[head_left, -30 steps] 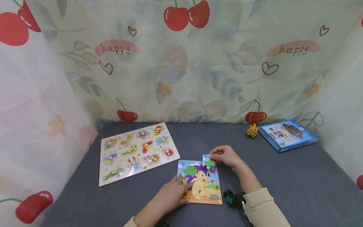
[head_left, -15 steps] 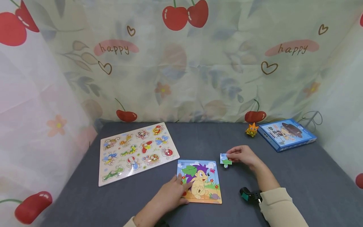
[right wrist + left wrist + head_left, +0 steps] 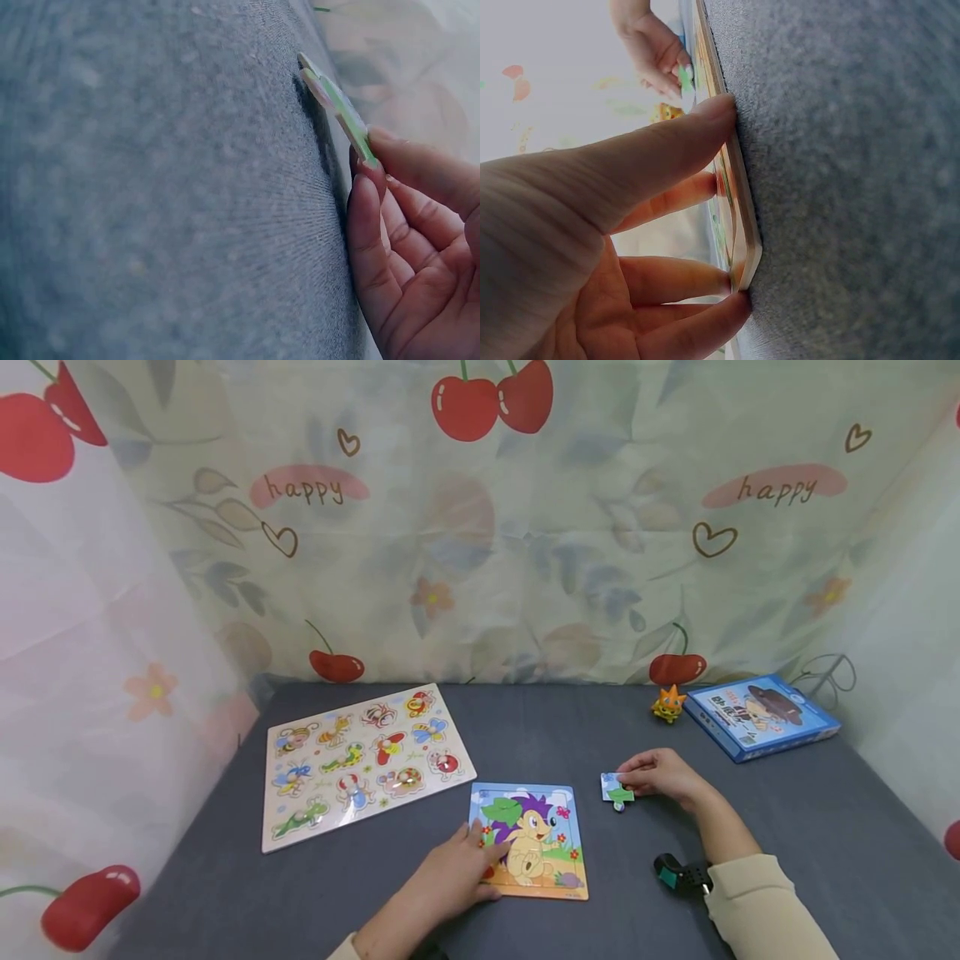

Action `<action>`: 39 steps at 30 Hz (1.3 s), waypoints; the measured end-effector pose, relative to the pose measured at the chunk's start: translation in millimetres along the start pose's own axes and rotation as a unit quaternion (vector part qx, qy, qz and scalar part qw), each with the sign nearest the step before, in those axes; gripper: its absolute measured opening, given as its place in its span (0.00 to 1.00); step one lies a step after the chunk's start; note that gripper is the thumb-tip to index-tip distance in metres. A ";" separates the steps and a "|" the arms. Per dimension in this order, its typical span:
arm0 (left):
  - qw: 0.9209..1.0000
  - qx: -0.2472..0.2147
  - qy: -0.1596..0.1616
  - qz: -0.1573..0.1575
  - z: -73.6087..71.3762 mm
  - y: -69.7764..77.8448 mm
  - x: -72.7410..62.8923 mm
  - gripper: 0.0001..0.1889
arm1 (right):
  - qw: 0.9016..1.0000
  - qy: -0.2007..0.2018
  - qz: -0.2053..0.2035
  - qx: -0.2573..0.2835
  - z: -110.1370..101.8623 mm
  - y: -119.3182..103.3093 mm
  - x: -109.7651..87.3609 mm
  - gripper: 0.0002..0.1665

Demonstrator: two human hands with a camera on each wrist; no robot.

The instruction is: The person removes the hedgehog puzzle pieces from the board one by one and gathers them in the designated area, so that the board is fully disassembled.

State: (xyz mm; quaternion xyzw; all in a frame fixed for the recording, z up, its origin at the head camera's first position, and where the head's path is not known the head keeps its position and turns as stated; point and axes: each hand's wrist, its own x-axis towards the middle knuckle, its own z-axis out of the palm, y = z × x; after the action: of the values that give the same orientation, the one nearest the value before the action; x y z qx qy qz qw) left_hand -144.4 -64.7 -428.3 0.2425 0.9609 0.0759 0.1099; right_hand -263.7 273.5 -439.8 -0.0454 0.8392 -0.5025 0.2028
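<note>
A jigsaw puzzle piece (image 3: 617,785), pale blue and green with a knob at its lower edge, is pinched between the thumb and fingers of my right hand (image 3: 663,773). In the right wrist view the piece (image 3: 346,124) tilts just above the dark cloth. To its left lies a square hedgehog puzzle board (image 3: 581,868), showing a purple-spined hedgehog and a green leaf. My left hand (image 3: 456,870) rests on the board's left side. The left wrist view shows the left thumb (image 3: 682,133) along the board's edge and the other fingertips touching it near a corner.
A larger insect puzzle board (image 3: 352,835) lies at the left. At the back right are a small orange toy figure (image 3: 667,704) and a blue box (image 3: 761,718), with a thin cable behind the box. Printed curtains (image 3: 480,568) enclose the grey-covered table (image 3: 525,727).
My right hand has carried the pinched puzzle piece from over the board's upper right corner to the right, off the board. My left hand stays where it was on the board.
</note>
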 end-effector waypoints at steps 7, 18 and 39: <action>1.000 -0.004 -0.004 -0.001 -0.6 0.1 -0.3 0.29 | 1.000 0.010 -0.004 -0.017 1.7 0.5 2.2 0.20; 1.000 0.001 0.007 0.006 -0.7 -0.8 -1.4 0.29 | 0.996 0.039 -0.026 -0.070 7.3 0.2 4.0 0.17; 1.000 -0.007 -0.004 -0.005 -1.1 0.8 -0.9 0.29 | 0.993 0.055 -0.048 -0.090 9.2 4.7 5.8 0.15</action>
State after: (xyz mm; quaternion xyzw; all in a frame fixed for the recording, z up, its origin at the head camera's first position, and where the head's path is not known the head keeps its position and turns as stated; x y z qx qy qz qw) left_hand -143.5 -64.5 -426.9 0.2375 0.9610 0.0807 0.1160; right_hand -264.9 266.6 -449.4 -0.0761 0.8880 -0.4354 0.1269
